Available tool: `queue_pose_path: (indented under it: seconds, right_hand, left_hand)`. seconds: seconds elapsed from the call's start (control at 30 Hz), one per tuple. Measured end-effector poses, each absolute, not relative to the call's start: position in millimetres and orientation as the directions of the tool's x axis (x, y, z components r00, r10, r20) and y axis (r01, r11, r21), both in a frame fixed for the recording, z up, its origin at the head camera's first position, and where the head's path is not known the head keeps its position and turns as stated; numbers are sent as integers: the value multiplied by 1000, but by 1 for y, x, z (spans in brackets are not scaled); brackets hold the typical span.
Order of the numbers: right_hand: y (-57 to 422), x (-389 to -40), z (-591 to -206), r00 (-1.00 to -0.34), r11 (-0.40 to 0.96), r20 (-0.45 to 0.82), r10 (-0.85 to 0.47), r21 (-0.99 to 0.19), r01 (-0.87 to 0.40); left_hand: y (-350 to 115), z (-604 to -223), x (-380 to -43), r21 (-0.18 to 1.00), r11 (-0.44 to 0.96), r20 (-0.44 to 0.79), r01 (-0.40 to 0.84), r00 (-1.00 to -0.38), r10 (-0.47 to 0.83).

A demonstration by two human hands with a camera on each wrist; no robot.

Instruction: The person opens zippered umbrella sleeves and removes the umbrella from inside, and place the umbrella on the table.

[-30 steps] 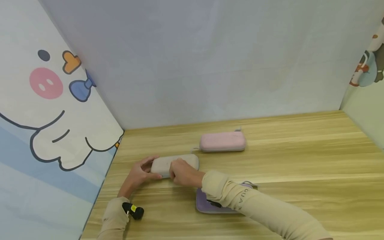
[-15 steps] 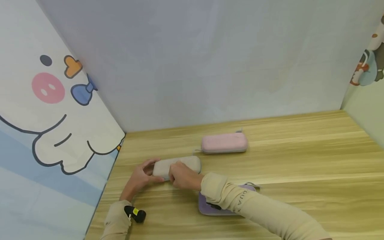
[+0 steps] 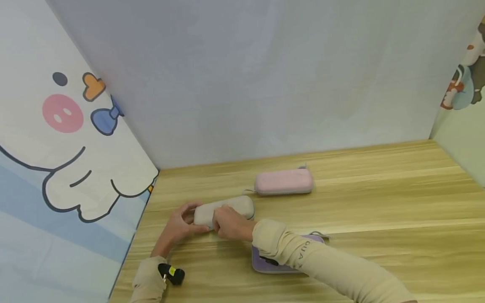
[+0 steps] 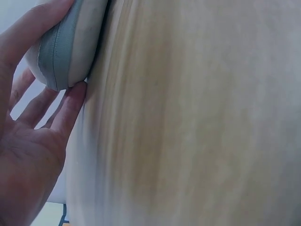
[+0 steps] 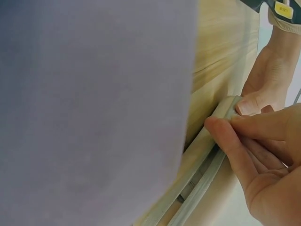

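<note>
A cream zip case (image 3: 204,212) with a grey-green zipper band lies on the wooden table. My left hand (image 3: 179,225) holds its left end, thumb on the near side and fingers round the end, as the left wrist view shows of the case (image 4: 84,44) too. Crossing over from the right, my right hand (image 3: 229,223) pinches at the near side. In the right wrist view, thumb and index finger of the right hand (image 5: 268,160) meet on the zipper band, close to the left thumb. Behind them the zipper (image 5: 200,172) gapes apart; the pull is hidden by the fingers.
A pink zip case (image 3: 284,182) with a grey loop lies farther back. Under the right forearm sits a purple zip case (image 3: 261,263), partly covered by the sleeve and looming large in the right wrist view. Printed cloth (image 3: 62,168) borders the table on the left.
The head view has shifted slightly. My right hand has slid a little to the left along the cream case, whose right end has turned slightly away. My left hand keeps its hold.
</note>
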State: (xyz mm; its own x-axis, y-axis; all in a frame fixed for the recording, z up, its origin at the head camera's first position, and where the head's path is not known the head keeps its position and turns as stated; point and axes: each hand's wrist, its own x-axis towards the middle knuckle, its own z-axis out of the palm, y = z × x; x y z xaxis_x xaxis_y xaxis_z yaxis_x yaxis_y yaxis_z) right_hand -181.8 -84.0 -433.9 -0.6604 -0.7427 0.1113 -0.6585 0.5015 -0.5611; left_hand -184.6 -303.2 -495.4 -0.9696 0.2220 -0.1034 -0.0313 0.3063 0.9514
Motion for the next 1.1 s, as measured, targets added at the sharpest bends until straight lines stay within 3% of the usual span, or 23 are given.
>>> queue_pose_path:
  seconds: [0.27, 0.53, 1.1]
  right_hand:
    - [-84, -182, -434, -653, 479, 137, -745, -571, -666]
    - [-84, -181, -435, -646, 475, 161, -746, -552, -686]
    - [-78, -185, -437, -668, 484, 157, -728, -572, -662]
  left_hand:
    - [-309, -484, -186, 931, 365, -134, -13, -943, 306]
    - [-318, -475, -186, 958, 285, -156, -31, -892, 425]
    - [-314, -478, -191, 918, 397, -153, -9, -931, 332]
